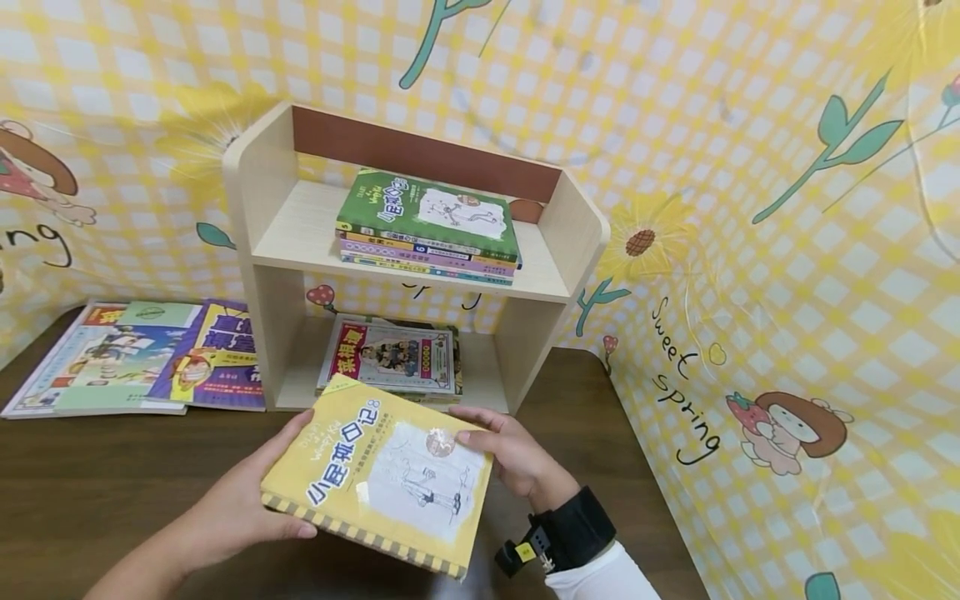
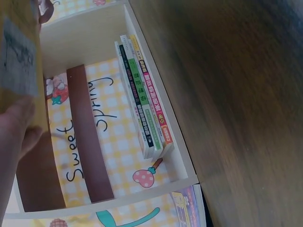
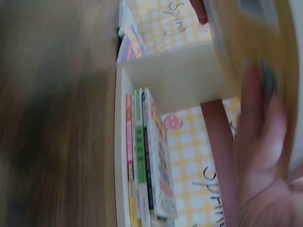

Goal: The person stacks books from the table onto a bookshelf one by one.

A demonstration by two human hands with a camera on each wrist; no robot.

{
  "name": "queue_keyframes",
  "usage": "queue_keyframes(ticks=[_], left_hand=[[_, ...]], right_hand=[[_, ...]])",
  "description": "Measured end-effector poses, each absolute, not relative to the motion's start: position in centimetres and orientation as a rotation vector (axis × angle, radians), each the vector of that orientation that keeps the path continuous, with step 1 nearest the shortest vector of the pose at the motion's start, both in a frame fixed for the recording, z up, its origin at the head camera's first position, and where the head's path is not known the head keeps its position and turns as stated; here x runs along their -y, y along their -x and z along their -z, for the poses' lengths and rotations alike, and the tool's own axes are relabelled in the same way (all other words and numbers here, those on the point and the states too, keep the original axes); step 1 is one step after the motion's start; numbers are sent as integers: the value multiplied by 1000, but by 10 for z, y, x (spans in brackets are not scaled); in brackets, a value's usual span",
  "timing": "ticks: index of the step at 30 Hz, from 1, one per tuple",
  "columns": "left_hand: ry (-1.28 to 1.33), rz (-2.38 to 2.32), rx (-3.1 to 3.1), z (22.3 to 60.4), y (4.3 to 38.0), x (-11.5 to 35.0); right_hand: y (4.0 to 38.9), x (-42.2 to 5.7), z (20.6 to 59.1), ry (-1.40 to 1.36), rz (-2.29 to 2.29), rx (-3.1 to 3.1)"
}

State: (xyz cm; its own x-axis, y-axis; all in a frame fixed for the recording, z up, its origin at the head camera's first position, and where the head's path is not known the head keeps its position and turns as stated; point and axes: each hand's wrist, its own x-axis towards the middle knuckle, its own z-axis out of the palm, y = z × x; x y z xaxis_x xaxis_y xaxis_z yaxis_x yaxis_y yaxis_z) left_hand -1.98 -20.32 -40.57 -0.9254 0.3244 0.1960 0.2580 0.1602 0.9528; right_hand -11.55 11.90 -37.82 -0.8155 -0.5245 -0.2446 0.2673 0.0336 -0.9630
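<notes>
A yellow book with a striped spine and a white drawing panel is held tilted above the table, in front of the shelf. My left hand grips its left edge, thumb along the spine side. At the opposite edge, my right hand holds the book with the thumb on the cover and fingers beneath. Both wrist views show the book close up, the left wrist view with part of its cover. In the right wrist view, blurred fingers lie against the book.
A two-level wooden shelf stands behind the book. Its upper level bears a stack of books topped by a green one; more books lie on the lower level. Magazines are spread on the dark table at left.
</notes>
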Motion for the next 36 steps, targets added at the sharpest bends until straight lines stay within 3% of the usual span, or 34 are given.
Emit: queue_keyframes(ticks=[9, 22, 36], left_hand=[[-322, -2089, -2448, 403, 15, 190], [-222, -2349, -2441, 383, 10, 180], [-292, -2169, -2603, 344, 16, 178]], right_hand=[[91, -103, 363, 189, 2143, -1676], [53, -90, 343, 475, 2122, -1779], [50, -99, 325, 687, 2013, -2054]])
